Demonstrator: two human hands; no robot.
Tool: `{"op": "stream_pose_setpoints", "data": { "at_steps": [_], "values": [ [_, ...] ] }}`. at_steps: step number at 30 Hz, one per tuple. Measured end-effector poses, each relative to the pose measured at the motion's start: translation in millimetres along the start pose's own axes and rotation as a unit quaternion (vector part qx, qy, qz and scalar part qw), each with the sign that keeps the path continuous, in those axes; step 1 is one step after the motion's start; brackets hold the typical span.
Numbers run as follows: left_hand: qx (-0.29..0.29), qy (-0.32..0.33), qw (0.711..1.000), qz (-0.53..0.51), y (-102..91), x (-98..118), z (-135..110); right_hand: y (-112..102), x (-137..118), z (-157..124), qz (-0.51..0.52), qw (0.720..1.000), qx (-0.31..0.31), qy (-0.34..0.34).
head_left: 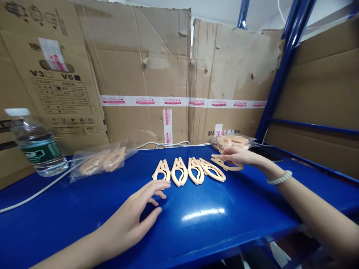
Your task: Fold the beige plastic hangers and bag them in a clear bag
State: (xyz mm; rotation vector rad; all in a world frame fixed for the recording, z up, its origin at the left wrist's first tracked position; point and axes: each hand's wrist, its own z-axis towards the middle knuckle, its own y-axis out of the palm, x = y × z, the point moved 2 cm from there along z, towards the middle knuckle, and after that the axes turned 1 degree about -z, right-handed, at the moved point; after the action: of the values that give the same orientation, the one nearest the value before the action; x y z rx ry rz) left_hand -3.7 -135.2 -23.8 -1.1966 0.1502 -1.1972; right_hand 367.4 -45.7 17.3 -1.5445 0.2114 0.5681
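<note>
Four peach plastic folding hangers [188, 171] lined up on blue metal desk [213, 220], fifth hanger [227, 163] under right hand [238, 155], fingers pressing flat; left hand [134, 216] fingers spread, touching leftmost; bagged hangers [235, 141] unopened behind

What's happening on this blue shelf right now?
A person is laying out peach plastic folding hangers in a row on the blue shelf. The left hand is spread open, fingertips at the leftmost hanger. The right hand rests on the rightmost hanger, near a clear bag of more hangers. Three more hangers lie between them. A second bag and a water bottle sit to the left.
</note>
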Motion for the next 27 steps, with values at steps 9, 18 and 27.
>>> {"op": "stream_pose_setpoints", "data": {
  "at_steps": [9,18,27],
  "values": [
    [0.02,0.024,0.997,0.073,-3.2,1.9,-3.0,3.7,-5.1,-17.6,-0.105,0.989,-0.091,-0.044],
    [-0.019,0.03,0.983,0.182,8.6,13.7,12.2,39.0,-22.9,-63.3,-0.161,0.97,-0.037,-0.176],
    [-0.128,-0.102,0.965,0.204,37.0,20.3,37.2,73.6,-60.6,-46.0,-0.196,0.959,-0.054,-0.197]
  ]
}}
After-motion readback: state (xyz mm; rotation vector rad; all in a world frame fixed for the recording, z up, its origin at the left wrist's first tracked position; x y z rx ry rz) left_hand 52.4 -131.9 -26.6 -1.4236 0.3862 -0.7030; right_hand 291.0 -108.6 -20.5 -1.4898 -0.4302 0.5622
